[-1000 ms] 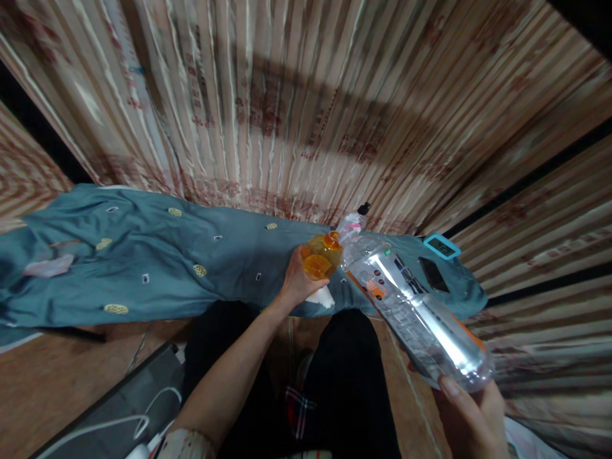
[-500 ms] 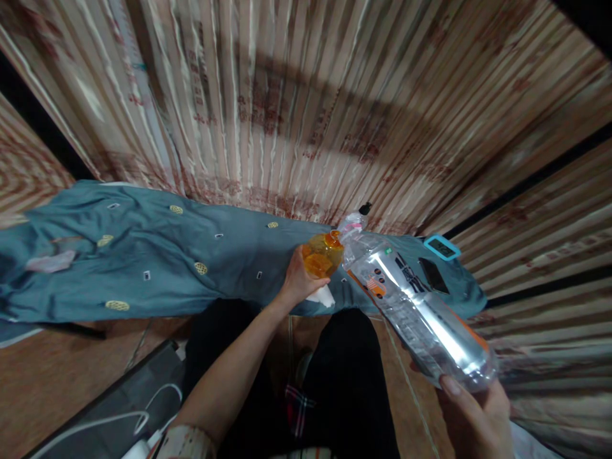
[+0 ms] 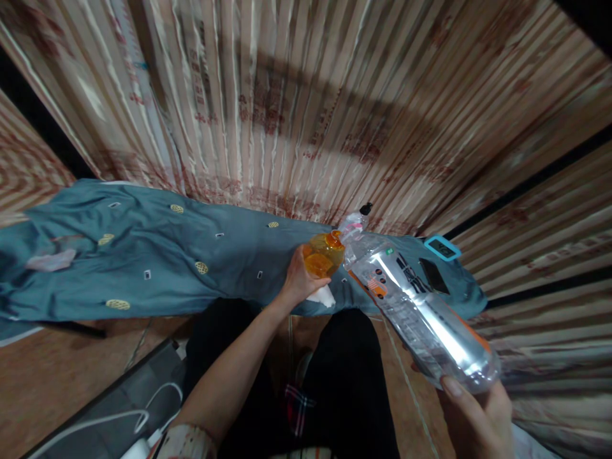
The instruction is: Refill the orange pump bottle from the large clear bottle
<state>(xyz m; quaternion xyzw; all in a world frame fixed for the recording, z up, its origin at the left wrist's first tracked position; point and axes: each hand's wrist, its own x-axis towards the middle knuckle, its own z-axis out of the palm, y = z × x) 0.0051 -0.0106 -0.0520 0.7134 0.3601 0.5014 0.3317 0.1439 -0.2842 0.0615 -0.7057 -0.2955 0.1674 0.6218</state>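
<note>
My left hand (image 3: 297,280) is closed around a small amber bottle (image 3: 321,260), tilted with its mouth towards the right. My right hand (image 3: 482,405) grips the base of a large clear plastic bottle (image 3: 421,306) with an orange and dark printed label. That bottle slants down to the left, its neck close to the amber bottle's mouth; whether the two touch I cannot tell. Just behind the necks stands a clear bottle with a black top (image 3: 354,222). A white tissue (image 3: 323,296) shows below my left hand.
A teal patterned cloth (image 3: 239,255) covers the long narrow table. On its right lie a dark phone (image 3: 434,275) and a blue-framed digital timer (image 3: 442,248). A pale pink cloth (image 3: 51,260) lies far left. Pleated curtains (image 3: 296,95) hang behind; a white cable (image 3: 109,417) runs at lower left.
</note>
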